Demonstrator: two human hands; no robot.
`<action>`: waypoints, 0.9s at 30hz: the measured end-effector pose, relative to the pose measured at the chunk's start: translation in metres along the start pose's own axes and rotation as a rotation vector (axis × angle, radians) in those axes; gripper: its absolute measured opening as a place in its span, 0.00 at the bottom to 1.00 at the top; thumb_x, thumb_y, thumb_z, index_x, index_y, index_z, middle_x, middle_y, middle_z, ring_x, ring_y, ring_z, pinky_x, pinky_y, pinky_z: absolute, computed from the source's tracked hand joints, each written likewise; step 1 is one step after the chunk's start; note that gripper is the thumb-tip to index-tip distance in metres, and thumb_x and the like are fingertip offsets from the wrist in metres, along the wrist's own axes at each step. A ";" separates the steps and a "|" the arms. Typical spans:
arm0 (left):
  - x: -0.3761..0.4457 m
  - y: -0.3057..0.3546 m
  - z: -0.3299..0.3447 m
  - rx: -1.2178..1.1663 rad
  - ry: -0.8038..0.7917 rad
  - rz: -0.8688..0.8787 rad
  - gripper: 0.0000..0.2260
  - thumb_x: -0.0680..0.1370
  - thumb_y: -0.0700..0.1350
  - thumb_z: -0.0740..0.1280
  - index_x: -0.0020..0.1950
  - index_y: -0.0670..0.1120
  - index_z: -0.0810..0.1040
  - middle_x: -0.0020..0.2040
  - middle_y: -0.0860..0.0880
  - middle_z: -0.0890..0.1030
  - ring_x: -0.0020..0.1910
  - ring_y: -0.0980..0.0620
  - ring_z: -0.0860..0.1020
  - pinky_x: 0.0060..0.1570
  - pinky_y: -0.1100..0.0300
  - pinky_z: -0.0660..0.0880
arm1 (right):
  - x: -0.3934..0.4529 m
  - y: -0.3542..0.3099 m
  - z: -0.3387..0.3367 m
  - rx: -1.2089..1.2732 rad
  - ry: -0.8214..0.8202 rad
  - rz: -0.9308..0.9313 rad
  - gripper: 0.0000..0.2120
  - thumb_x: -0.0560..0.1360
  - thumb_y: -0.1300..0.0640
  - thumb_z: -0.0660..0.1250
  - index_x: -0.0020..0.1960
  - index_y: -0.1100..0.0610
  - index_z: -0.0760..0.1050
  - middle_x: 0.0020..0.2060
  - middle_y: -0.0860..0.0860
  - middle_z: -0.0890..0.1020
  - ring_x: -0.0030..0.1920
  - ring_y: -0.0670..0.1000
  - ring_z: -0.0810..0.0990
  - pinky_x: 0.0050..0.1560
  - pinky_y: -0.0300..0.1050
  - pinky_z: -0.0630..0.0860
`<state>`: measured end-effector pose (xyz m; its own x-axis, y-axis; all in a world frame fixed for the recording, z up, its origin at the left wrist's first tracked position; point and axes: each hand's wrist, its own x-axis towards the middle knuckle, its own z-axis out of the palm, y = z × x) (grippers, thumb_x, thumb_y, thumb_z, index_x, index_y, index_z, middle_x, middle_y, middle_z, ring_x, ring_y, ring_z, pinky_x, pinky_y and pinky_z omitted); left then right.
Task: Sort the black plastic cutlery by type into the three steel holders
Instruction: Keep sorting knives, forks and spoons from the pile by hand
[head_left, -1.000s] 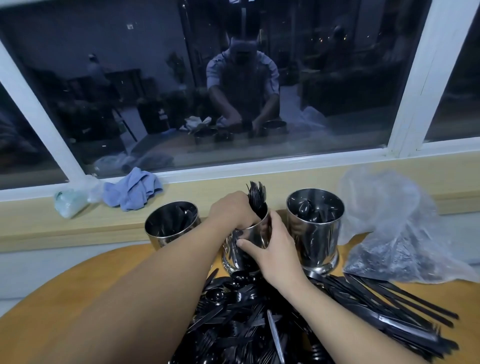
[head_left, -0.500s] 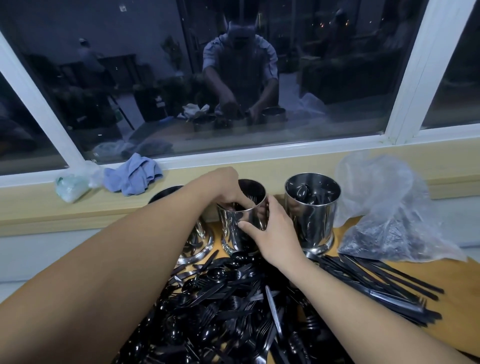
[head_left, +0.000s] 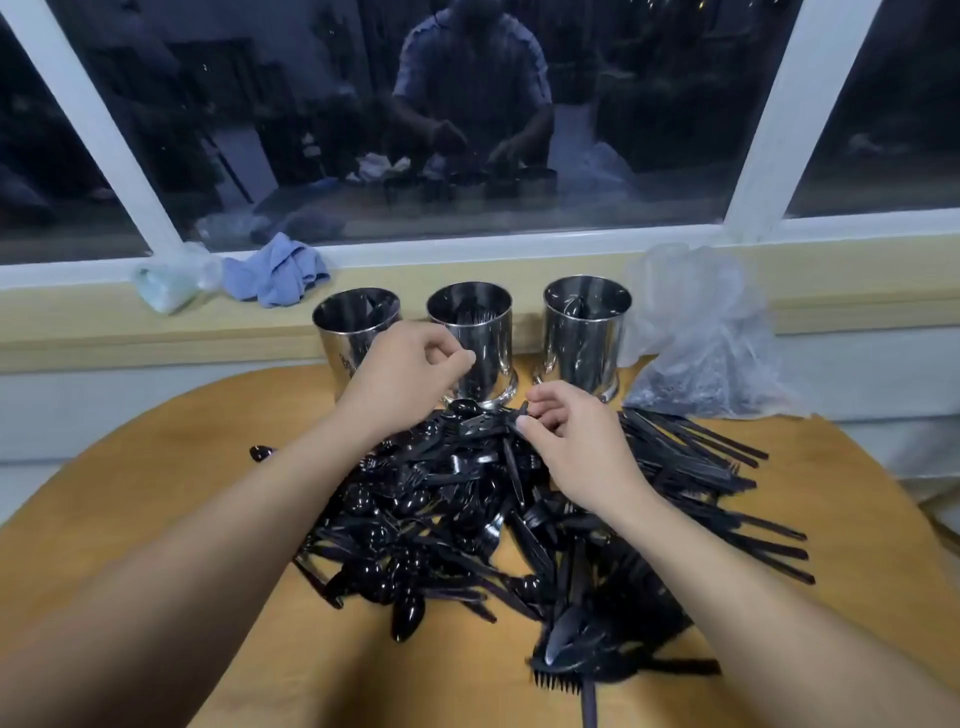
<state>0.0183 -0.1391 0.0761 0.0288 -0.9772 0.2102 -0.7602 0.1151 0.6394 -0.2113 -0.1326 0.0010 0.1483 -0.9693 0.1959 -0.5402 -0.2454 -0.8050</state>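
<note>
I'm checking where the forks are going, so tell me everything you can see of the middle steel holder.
The middle steel holder is a shiny, mirror-like metal cylinder with an open round top and a flared foot. It stands upright on the wooden table near the window ledge, between the other two holders and apart from both. Dark fork tines show inside, below the rim. The left hand overlaps its lower left wall; contact is unclear. The heap of black cutlery reaches its foot.

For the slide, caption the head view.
Both hands, left hand and right hand, hover over mixed black cutlery before three steel holders.
</note>
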 end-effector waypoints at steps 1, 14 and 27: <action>-0.021 -0.002 0.008 -0.031 -0.033 -0.021 0.12 0.84 0.53 0.74 0.41 0.55 0.85 0.32 0.56 0.84 0.30 0.60 0.78 0.38 0.61 0.75 | -0.017 0.000 -0.004 0.007 -0.018 0.007 0.09 0.82 0.53 0.75 0.61 0.49 0.82 0.48 0.42 0.84 0.47 0.41 0.81 0.52 0.35 0.77; -0.233 -0.021 0.119 -0.354 -0.093 -0.156 0.09 0.85 0.48 0.72 0.45 0.56 0.85 0.37 0.53 0.83 0.36 0.52 0.79 0.39 0.50 0.79 | -0.187 0.065 -0.033 -0.287 -0.055 -0.164 0.11 0.80 0.64 0.74 0.59 0.51 0.85 0.50 0.41 0.79 0.51 0.40 0.76 0.53 0.39 0.76; -0.245 -0.010 0.166 -0.074 -0.013 -0.096 0.08 0.79 0.62 0.76 0.52 0.61 0.85 0.45 0.61 0.79 0.39 0.58 0.77 0.41 0.53 0.79 | -0.208 0.084 -0.033 -0.314 -0.144 -0.128 0.17 0.83 0.61 0.71 0.71 0.49 0.80 0.61 0.40 0.77 0.56 0.43 0.77 0.62 0.40 0.76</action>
<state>-0.0893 0.0699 -0.1050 0.0903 -0.9866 0.1359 -0.7045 0.0332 0.7089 -0.3148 0.0484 -0.0892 0.3339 -0.9243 0.1850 -0.7344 -0.3781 -0.5636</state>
